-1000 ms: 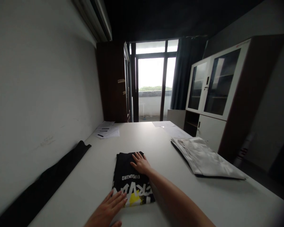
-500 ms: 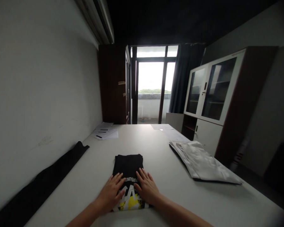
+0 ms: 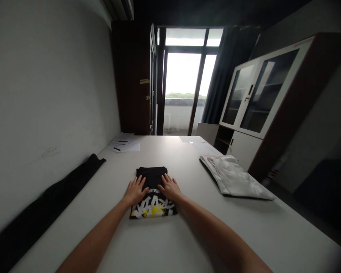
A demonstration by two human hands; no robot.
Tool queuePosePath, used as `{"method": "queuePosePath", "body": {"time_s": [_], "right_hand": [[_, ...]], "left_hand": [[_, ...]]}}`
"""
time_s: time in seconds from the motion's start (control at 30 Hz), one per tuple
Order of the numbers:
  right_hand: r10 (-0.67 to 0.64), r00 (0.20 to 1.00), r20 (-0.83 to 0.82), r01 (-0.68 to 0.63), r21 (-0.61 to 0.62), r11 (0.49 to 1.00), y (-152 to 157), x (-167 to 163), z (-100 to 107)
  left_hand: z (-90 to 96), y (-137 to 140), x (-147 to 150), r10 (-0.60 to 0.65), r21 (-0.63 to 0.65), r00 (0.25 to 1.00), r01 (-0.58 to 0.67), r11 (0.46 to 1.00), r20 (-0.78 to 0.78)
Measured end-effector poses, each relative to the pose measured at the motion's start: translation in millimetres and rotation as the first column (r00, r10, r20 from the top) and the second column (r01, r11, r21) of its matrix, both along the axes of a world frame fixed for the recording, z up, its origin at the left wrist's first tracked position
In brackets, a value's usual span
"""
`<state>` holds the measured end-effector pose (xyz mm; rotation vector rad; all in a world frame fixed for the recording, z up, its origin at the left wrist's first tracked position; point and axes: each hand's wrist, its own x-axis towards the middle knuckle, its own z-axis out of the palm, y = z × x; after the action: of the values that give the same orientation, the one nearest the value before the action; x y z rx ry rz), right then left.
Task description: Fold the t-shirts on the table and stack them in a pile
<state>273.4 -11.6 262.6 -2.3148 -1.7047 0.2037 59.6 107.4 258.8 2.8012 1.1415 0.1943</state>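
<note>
A folded black T-shirt (image 3: 152, 172) lies flat on the white table (image 3: 147, 242), its white and yellow print showing on the near half. My left hand (image 3: 135, 190) rests palm down on its left side, fingers spread and pointing away from me. On the right side, my right hand (image 3: 170, 188) lies flat on the cloth in the same way, fingers apart. Between the two hands some white lettering shows. Both hands press on top of the shirt and grip nothing; parts of its side edges are hidden under them.
A long black cloth (image 3: 57, 193) lies along the wall at the left. Papers (image 3: 123, 144) sit at the far left corner, more sheets (image 3: 199, 143) at the far right. A stack of white, clear-wrapped fabric (image 3: 233, 176) rests near the right edge. Beyond stands a glass-door cabinet (image 3: 261, 98).
My hands have slid away from me toward the shirt's far half, uncovering more of the print. The camera view has tilted downward slightly.
</note>
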Motion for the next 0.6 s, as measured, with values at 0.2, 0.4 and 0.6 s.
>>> {"method": "queuePosePath", "body": {"time_s": [0.2, 0.4, 0.6], "right_hand": [[-0.083, 0.996, 0.017, 0.083, -0.039, 0.996, 40, 15, 2], [-0.128, 0.992, 0.016, 0.129, -0.077, 0.989, 57, 24, 6], [-0.132, 0.991, 0.012, 0.132, -0.042, 0.990, 53, 22, 4]], "left_hand": [[-8.7, 7, -2, 0.012, -0.002, 0.999, -0.012, 1.000, 0.038], [-5.2, 23, -4, 0.086, -0.068, 0.995, -0.082, 0.994, 0.060], [-4.7, 49, -3, 0.163, -0.060, 0.986, -0.161, 0.985, 0.031]]}}
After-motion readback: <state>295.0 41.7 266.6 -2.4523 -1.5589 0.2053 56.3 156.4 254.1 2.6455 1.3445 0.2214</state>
